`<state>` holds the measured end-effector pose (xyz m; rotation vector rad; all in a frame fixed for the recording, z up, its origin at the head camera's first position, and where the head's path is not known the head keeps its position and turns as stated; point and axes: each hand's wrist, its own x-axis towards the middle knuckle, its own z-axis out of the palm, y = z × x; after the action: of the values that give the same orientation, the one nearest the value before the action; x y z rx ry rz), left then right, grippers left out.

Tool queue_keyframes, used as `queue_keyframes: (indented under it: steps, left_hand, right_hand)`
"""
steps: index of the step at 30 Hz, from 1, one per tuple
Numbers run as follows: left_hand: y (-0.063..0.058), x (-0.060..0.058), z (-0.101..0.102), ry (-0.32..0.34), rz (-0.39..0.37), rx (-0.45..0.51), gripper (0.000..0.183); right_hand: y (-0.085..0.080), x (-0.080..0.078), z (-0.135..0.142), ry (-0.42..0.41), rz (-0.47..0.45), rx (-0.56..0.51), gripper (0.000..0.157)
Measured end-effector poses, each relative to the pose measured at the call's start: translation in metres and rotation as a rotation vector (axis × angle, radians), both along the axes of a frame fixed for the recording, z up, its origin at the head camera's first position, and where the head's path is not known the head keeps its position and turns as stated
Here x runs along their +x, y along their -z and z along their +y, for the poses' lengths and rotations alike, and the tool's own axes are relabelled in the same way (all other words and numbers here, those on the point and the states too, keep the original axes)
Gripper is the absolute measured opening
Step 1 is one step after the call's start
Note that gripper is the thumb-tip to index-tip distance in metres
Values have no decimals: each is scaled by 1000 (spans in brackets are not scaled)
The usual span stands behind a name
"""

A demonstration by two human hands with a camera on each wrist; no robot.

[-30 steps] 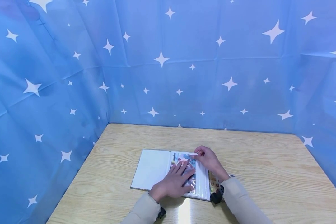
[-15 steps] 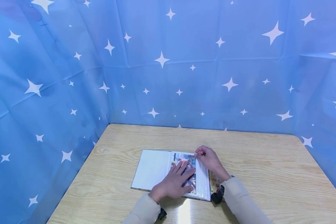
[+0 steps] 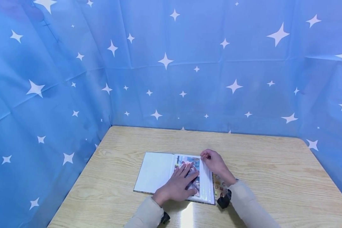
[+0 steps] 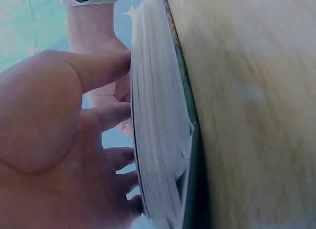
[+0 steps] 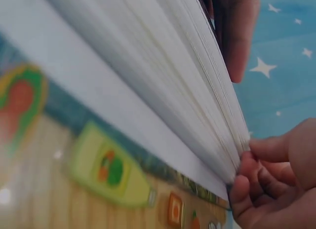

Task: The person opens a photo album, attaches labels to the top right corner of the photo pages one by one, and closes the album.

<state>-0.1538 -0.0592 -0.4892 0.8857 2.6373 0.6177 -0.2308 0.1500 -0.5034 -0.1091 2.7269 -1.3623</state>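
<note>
An open photo album (image 3: 155, 171) lies on the table, its blank white inside cover to the left. A photo (image 3: 196, 162) of a pink figure sits in a clear sleeve on the right page. My left hand (image 3: 178, 185) rests spread over the photo, hiding much of it. At the page's top right corner, my right hand (image 3: 215, 163) has curled fingers. In the right wrist view, thumb and fingers of the right hand (image 5: 281, 174) pinch the corner of the album's page stack (image 5: 173, 86). In the left wrist view, the left fingers press against the thick pages (image 4: 155, 110).
A sheet with food pictures (image 3: 218, 185), including a drawn green bottle (image 5: 113, 167), shows from under the album's right side. The wood-grain table (image 3: 125, 142) is bordered at the back and left by a blue star-print curtain (image 3: 199, 47).
My right hand has shifted slightly right at the page's top corner, and more of the photo's upper right corner shows. My left hand stays in place on the photo.
</note>
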Motion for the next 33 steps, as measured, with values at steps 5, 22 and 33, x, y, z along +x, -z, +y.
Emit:
queue_keyframes:
  steps: [5, 22, 33]
  left_hand:
    - [0, 0, 1, -15, -8, 15, 63]
    - [1, 0, 1, -14, 11, 50, 64]
    - [-1, 2, -2, 16, 42, -24, 93]
  right_hand:
    - [-3, 5, 7, -68, 19, 20, 15]
    - [-11, 33, 30, -412, 131, 294, 60]
    - [-15, 38, 28, -421, 104, 333, 60]
